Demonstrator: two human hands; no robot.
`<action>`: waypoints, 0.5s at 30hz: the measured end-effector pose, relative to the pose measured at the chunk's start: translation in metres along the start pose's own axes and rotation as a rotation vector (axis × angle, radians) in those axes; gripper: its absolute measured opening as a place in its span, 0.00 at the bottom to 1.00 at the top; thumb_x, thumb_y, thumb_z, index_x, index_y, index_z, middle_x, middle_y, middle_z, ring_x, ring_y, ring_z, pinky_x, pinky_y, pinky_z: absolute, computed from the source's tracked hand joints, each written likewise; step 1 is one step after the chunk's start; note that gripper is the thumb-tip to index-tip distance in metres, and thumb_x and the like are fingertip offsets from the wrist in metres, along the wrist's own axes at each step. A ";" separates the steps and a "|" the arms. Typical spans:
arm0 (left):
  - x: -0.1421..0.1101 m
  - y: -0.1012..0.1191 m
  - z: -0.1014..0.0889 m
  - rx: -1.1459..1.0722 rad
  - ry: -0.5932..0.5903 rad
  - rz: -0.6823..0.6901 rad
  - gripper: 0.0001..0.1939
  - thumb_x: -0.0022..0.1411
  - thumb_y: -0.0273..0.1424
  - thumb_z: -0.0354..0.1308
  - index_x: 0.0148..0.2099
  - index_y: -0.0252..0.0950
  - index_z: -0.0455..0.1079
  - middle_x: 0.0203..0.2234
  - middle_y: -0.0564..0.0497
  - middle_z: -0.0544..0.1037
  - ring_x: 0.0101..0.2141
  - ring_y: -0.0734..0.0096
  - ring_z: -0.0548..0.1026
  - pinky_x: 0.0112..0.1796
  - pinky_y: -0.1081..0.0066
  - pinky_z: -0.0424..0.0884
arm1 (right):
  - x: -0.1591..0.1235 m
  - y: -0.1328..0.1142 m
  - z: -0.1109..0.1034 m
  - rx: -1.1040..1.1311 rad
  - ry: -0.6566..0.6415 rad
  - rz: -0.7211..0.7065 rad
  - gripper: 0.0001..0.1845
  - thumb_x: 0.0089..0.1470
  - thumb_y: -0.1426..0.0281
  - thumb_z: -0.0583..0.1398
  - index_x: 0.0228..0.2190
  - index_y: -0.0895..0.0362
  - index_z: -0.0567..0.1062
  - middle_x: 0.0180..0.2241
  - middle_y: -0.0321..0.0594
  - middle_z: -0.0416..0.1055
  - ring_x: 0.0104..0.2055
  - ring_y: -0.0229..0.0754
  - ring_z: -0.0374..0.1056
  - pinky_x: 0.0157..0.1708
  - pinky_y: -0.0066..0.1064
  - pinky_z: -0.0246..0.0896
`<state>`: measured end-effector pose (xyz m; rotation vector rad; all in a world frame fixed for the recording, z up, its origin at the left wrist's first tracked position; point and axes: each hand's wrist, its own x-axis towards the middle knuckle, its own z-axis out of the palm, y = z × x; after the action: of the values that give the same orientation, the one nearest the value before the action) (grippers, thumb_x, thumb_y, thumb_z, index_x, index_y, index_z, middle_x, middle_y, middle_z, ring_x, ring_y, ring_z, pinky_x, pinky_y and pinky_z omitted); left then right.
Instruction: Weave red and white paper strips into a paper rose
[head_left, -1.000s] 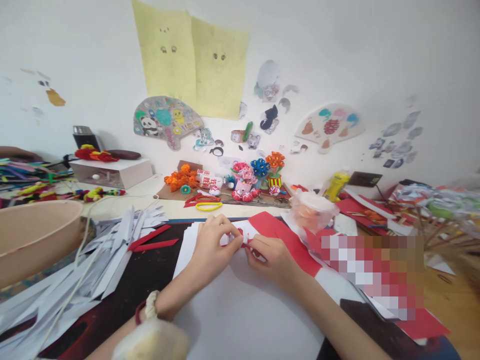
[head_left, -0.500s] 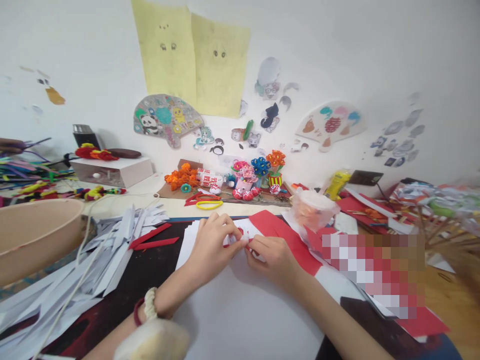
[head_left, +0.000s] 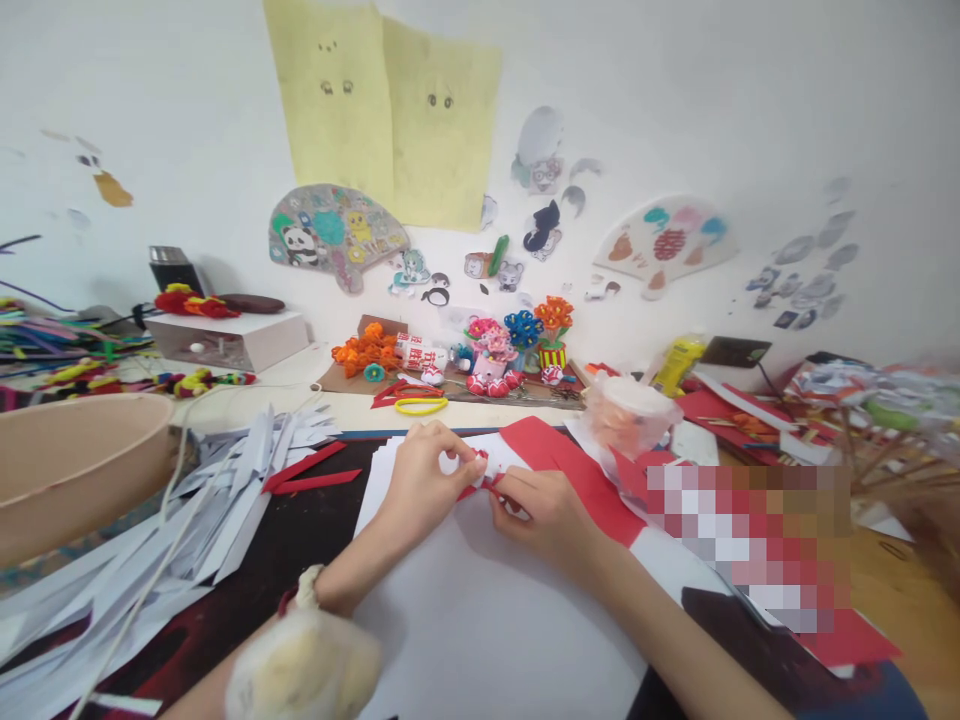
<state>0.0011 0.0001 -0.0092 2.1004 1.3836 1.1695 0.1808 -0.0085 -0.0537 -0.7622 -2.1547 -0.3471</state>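
Over the stack of white paper [head_left: 510,630], both hands pinch a small red-and-white folded paper piece [head_left: 487,478]. My left hand [head_left: 427,480] grips its left side between thumb and forefinger. From the right, my right hand [head_left: 547,515] holds the other side with its fingertips, and the fingers hide much of the piece. A sheet of red paper [head_left: 555,455] lies just beyond my right hand. To the left of my left hand are two red paper strips [head_left: 311,482] on the dark mat.
White paper strips [head_left: 225,500] heap up at left beside a beige basin [head_left: 67,470]. Yellow-handled scissors [head_left: 420,406] lie behind the hands, before a board with pipe-cleaner flowers [head_left: 491,340]. A plastic-wrapped tub [head_left: 630,415] stands at right; a white cord [head_left: 172,490] crosses the strips.
My left fingers have shifted slightly, and more of the red-and-white piece shows between the hands. A hand at the far left edge has gone out of view.
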 end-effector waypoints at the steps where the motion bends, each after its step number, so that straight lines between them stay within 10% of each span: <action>1: 0.000 0.001 0.000 0.013 -0.003 -0.001 0.08 0.55 0.29 0.65 0.25 0.37 0.72 0.29 0.52 0.76 0.38 0.62 0.71 0.40 0.64 0.64 | 0.000 0.000 0.000 -0.009 0.002 -0.008 0.12 0.56 0.76 0.53 0.21 0.57 0.66 0.18 0.30 0.60 0.19 0.32 0.52 0.20 0.25 0.43; 15: 0.000 0.002 0.003 0.135 -0.032 0.046 0.06 0.58 0.30 0.64 0.28 0.38 0.73 0.32 0.51 0.74 0.40 0.59 0.69 0.41 0.62 0.59 | 0.001 -0.003 -0.001 0.000 -0.013 -0.015 0.12 0.57 0.76 0.52 0.22 0.57 0.66 0.18 0.30 0.61 0.19 0.31 0.52 0.19 0.25 0.44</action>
<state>0.0044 -0.0001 -0.0092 2.2446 1.4437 1.0821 0.1792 -0.0109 -0.0526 -0.7504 -2.1741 -0.3511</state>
